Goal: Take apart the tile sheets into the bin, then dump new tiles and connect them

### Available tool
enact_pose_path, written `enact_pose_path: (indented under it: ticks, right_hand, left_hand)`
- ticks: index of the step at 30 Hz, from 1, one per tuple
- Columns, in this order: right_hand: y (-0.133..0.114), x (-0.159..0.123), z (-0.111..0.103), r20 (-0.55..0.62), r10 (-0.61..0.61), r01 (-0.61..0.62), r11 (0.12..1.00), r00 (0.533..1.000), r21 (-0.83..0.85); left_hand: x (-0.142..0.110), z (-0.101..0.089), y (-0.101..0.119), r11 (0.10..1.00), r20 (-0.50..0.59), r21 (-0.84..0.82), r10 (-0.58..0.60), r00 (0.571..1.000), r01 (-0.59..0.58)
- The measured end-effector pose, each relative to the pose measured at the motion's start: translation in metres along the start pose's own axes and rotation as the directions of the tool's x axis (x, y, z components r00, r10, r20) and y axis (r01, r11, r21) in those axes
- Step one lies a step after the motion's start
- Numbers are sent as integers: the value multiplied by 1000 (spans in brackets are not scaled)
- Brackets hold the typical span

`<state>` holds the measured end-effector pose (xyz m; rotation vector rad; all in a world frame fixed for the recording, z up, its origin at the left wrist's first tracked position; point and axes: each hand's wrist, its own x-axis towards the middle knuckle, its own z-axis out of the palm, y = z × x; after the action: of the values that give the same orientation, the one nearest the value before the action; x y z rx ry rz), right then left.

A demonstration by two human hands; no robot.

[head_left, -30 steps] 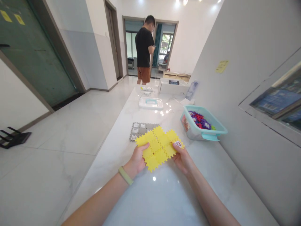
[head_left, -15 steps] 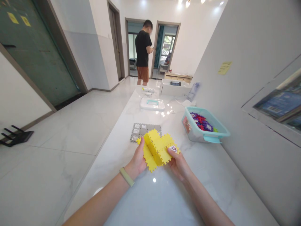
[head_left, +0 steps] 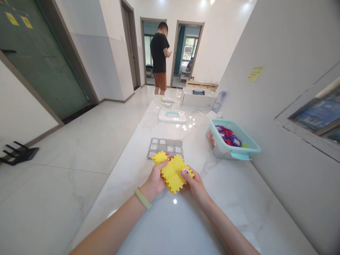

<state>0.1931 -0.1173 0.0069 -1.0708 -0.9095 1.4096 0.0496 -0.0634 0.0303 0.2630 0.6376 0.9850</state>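
View: head, looking forward and down along the desk (head_left: 170, 226).

Yellow tiles (head_left: 172, 176): interlocking foam, folded into a compact stack, held above the desk in front of you and just short of the gray mat.

Left hand (head_left: 156, 176): your fingers clenched around the stack's left side, gripping the yellow tiles; a green wristband (head_left: 142, 198) sits on that wrist.

Right hand (head_left: 193, 184): your fingers grasp the stack's right side, fingertips pressed on its edge. Held from both sides, the folds appear pinched together.

Gray mat (head_left: 165, 147): matching foam tiles printed with small window shapes, lying flat on the desk.

Tub (head_left: 239, 130): teal-rimmed, by the wall and within reach on your right, apparently keeping the loose purple and red pieces (head_left: 227, 137) together.

White box (head_left: 198, 98): at the desk's far end.

Person (head_left: 159, 49): standing beyond the desk, well apart from your hands.
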Motion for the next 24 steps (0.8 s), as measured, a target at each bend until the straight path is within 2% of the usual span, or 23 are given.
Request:
enact_pose_path:
  ticks: [3, 5, 7, 10, 12, 15, 19, 24]
  right_hand:
    - [-6, 0, -3, -38, -68, 60, 984, 997, -168]
    - [-9, -1, -4, -44, -151, 127, 929, 988, -349]
    - [-9, -4, -3, -2, -255, 214, 813, 967, -541]
    - [-8, -9, 0, 133, -352, 327, 576, 926, -749]
    - [-7, -12, 3, 218, -370, 378, 443, 903, -813]
    - [-8, -16, 7, 291, -384, 423, 324, 876, -846]
    - [-11, -18, 9, 341, -361, 450, 281, 868, -848]
    - [-14, -18, 10, 354, -318, 451, 321, 880, -833]
  left_hand:
    - [1, -1, 0, 1000, 14, 19, 14, 1000, -14]
    - [1, 0, -1, 998, 17, 33, 49, 999, -50]
    - [2, 0, -3, 994, 5, 61, 96, 995, -96]
    - [2, 1, -5, 984, -1, 96, 150, 989, -150]
    - [2, 1, -7, 983, 9, 84, 165, 986, -166]
    - [0, -1, -10, 980, 26, 58, 188, 982, -189]
    - [-1, -3, -14, 974, 39, 98, 203, 978, -206]
    - [-1, -3, -14, 966, 45, 167, 191, 980, -196]
